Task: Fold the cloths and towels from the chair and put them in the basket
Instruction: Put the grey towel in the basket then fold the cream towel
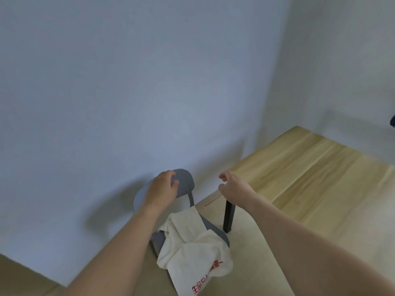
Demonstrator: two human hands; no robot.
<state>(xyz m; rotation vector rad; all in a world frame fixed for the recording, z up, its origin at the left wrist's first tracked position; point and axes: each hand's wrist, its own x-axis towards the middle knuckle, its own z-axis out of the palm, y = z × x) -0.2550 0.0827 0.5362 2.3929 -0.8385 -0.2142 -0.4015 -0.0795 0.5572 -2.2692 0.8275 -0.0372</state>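
Note:
A grey chair (185, 180) stands by the wall at the bottom centre. A cream-white cloth (192, 248) with red printed characters lies crumpled over its seat and hangs off the front edge. My left hand (162, 188) grips the top of the chair's backrest, fingers curled over it. My right hand (232, 184) hovers in the air to the right of the backrest, near the table's corner, fingers loosely apart and holding nothing. No basket is in view.
A light wooden table (310, 178) with a black leg (229, 216) stands to the right of the chair, against the pale walls. Beige floor shows below the chair. A dark object (392, 121) peeks in at the right edge.

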